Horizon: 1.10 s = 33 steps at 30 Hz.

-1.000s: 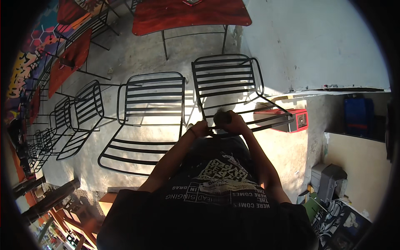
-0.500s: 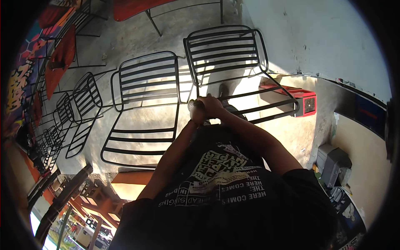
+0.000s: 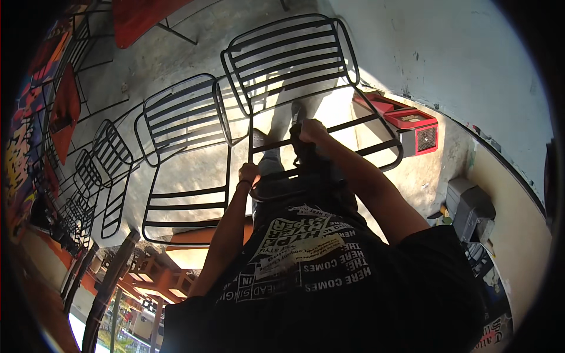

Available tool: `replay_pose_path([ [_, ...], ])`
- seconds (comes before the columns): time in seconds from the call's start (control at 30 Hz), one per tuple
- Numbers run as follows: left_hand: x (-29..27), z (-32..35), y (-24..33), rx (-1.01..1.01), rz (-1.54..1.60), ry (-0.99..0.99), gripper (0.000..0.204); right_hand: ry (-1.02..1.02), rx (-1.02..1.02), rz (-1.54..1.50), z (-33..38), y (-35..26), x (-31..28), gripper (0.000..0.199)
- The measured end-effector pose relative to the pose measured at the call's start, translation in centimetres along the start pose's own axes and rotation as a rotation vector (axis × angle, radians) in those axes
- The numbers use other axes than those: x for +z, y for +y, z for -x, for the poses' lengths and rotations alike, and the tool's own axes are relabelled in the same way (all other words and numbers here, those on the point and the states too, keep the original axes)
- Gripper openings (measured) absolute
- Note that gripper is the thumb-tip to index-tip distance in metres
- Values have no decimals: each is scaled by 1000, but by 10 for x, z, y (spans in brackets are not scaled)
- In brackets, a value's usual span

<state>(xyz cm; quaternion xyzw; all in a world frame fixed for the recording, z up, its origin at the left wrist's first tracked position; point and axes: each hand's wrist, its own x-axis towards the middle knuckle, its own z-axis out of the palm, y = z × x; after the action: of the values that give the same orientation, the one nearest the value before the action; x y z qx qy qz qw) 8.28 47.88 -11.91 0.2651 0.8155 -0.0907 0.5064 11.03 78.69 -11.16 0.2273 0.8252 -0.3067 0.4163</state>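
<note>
In front of me stands a black metal slatted chair [image 3: 282, 56], with its backrest away from me and its seat slats near my legs. My left hand [image 3: 249, 172] is closed round the left side rail of its seat. Above the seat slats, my right hand [image 3: 313, 130] is closed on a dark object [image 3: 302, 154]. Its shape blends into my dark clothing, so its kind is unclear. A second black slatted chair [image 3: 187, 193] stands just to the left, close to my left hand.
More black chairs [image 3: 112, 144] line up to the left, with red tables [image 3: 66, 112] beyond. Another red table [image 3: 141, 20] stands at the far side. A red and black box-shaped device [image 3: 419, 130] sits by the wall on the right. Grey equipment [image 3: 468, 203] is at right.
My hands have moved apart. The left one has come down and left to the chair's side rail; the right one has risen slightly with the dark object. The view has shifted.
</note>
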Motion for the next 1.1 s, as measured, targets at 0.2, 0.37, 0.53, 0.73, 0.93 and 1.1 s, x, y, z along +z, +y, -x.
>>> replay_pose_path([
  [0.2, 12, 4, -3, -110, 157, 54, 29, 187, 362, 300, 6, 128, -108, 33],
  [0.37, 2, 10, 9, -128, 246, 196, 30, 231, 374, 434, -35, 191, -94, 31],
  [0.53, 14, 19, 7, -171, 295, 283, 31, -180, 25, 290, -34, 5, -26, 37],
  [0.73, -3, 16, 8, 6, 97, 157, 29, 5, -371, -61, -10, -154, 72, 34],
  [0.93, 10, 9, 3, -6, 37, 101, 29, -41, -155, 115, -16, -41, 12, 37],
  [1.1, 11, 4, 2, -93, 231, 151, 30, 223, 207, 435, -2, 135, -83, 30],
])
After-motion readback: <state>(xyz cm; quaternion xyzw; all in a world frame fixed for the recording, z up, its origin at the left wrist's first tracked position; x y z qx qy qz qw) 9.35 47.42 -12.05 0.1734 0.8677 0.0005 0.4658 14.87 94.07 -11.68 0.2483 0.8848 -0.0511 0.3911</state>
